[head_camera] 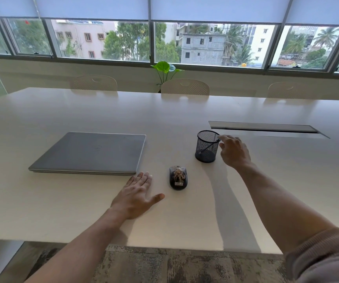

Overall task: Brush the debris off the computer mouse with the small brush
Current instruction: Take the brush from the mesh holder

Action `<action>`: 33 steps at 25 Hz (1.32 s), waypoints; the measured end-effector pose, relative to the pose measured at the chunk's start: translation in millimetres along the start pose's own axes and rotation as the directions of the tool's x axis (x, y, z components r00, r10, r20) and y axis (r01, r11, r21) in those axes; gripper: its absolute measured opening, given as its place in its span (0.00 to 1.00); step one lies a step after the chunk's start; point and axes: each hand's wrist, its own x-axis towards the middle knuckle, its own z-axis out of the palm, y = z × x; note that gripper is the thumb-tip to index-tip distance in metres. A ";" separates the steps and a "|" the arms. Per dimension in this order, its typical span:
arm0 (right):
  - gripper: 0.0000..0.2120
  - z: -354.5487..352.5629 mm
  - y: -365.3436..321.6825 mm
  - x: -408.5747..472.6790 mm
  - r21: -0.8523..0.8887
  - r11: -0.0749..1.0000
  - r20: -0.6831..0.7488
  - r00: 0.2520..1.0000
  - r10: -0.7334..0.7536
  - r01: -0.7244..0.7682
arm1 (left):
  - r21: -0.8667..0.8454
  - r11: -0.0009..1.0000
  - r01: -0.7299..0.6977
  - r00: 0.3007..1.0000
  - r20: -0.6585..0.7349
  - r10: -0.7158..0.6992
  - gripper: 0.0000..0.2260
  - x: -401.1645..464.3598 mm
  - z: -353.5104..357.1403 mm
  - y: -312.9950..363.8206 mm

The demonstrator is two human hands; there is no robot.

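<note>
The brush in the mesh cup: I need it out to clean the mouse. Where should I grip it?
Pinch the brush by its upper end, which leans against the cup rim on the right, coming from above with the right hand already there. The mesh walls block any side grip.

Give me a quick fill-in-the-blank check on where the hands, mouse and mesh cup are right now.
1. The right hand reaches to the rim of the ____ mesh cup.
2. The left hand lies flat on the table, to the ____ of the mouse.
3. The laptop has its lid ____.
4. Brown debris sits on top of the ____.

Missing words: black; left; closed; mouse
</note>
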 end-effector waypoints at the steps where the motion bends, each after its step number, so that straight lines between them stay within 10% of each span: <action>1: 0.18 -1.3 -0.4 2.5 -0.036 0.999 0.001 1.000 -0.020 0.020 | -0.003 1.000 0.003 1.000 0.003 -0.003 0.50 0.1 -0.3 0.3; 15: 0.20 -9.6 -17.2 30.9 -0.321 0.906 0.152 0.960 -0.237 0.275 | 0.014 1.000 -0.005 1.000 -0.018 0.006 0.46 2.3 1.3 -0.8; 26: 0.08 -22.3 -13.2 33.0 0.068 0.990 -0.057 0.991 -0.122 0.126 | 0.007 1.000 -0.009 0.999 -0.033 0.009 0.50 4.1 4.2 -3.1; 33: 0.05 -38.5 -4.8 5.3 0.561 0.815 -0.186 0.937 0.296 -0.146 | 0.006 1.000 -0.022 0.999 -0.030 0.022 0.49 4.1 3.7 -3.5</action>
